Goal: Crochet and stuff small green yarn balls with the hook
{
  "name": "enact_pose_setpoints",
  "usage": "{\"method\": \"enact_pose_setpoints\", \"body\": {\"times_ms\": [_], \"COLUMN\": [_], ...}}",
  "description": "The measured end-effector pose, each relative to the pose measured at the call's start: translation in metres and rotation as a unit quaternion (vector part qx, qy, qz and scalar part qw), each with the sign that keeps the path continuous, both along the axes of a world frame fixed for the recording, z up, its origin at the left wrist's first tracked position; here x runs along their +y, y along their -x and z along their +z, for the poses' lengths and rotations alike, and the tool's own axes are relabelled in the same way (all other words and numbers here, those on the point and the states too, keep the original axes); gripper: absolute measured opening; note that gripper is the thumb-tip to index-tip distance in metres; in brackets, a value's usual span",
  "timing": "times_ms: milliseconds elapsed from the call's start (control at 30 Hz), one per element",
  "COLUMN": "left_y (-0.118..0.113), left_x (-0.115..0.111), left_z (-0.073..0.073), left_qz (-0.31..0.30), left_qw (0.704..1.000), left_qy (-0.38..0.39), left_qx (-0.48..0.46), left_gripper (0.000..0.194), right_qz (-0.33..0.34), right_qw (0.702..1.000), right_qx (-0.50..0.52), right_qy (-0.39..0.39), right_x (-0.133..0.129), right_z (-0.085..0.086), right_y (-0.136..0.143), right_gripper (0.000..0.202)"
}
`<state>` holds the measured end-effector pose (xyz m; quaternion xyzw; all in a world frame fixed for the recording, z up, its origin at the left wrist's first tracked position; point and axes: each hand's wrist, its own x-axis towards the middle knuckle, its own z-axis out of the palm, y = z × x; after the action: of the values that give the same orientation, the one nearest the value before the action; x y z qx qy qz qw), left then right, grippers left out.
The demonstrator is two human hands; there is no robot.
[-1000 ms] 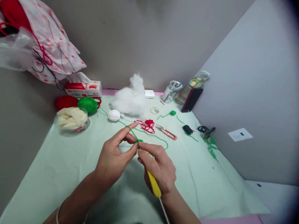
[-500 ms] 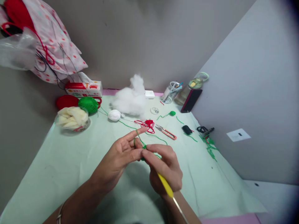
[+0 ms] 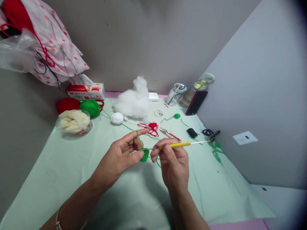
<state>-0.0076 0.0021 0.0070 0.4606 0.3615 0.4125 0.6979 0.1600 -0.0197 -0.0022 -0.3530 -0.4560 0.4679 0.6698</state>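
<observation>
My left hand (image 3: 122,151) pinches a small green crochet piece (image 3: 145,155) between thumb and fingers, its index finger stretched out with green yarn (image 3: 139,139) looped over it. In my right hand (image 3: 173,159) is a crochet hook with a yellow handle (image 3: 178,145), held nearly level. The hook's metal tip meets the top edge of the green piece. From the green yarn ball (image 3: 90,108) at the back left, a strand runs across the table towards my hands. Just beyond them lie a tangle of red yarn (image 3: 153,128) and thread snips (image 3: 169,134), partly behind my right hand.
White stuffing (image 3: 131,102) sits at the back, near a small white yarn ball (image 3: 117,118). A tub (image 3: 74,122) and tissue box (image 3: 86,91) stand left. Right are a pen jar (image 3: 176,95), a bottle (image 3: 192,92), a leaning phone (image 3: 196,103) and green yarn scraps (image 3: 217,153).
My right hand has turned and drawn back to the right, swinging the hook from pointing down towards me to nearly level. More of the green piece now shows in my left hand.
</observation>
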Motion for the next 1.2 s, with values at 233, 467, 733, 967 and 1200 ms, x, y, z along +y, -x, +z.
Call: {"method": "enact_pose_setpoints", "body": {"times_ms": [233,467,733,967,1200], "left_y": [-0.014,-0.013,-0.011,-0.007,-0.011], "left_x": [-0.006,-0.008,-0.005,-0.001,-0.004], "left_z": [-0.004,0.0,0.0,0.0,-0.001], "left_qz": [0.032,0.021,-0.018,-0.077,-0.02], "left_qw": [0.997,0.994,0.985,0.975,0.991], "left_qy": [0.04,0.054,0.096,0.123,0.064], "left_qx": [-0.049,-0.095,-0.14,-0.168,-0.113], "left_gripper": [0.055,0.069,0.063,0.058,0.048], "right_qz": [-0.021,-0.025,-0.012,0.016,0.036], "right_qw": [0.997,1.0,0.998,0.99,0.984], "right_qx": [-0.067,-0.008,0.043,0.115,0.146], "right_qy": [-0.039,0.013,0.048,0.086,0.098], "right_x": [0.0,-0.001,0.003,0.006,0.007], "right_z": [-0.009,-0.008,0.0,0.002,0.001], "right_y": [0.004,0.006,0.003,-0.003,0.001], "right_gripper": [0.015,0.016,0.021,0.02,0.018]}}
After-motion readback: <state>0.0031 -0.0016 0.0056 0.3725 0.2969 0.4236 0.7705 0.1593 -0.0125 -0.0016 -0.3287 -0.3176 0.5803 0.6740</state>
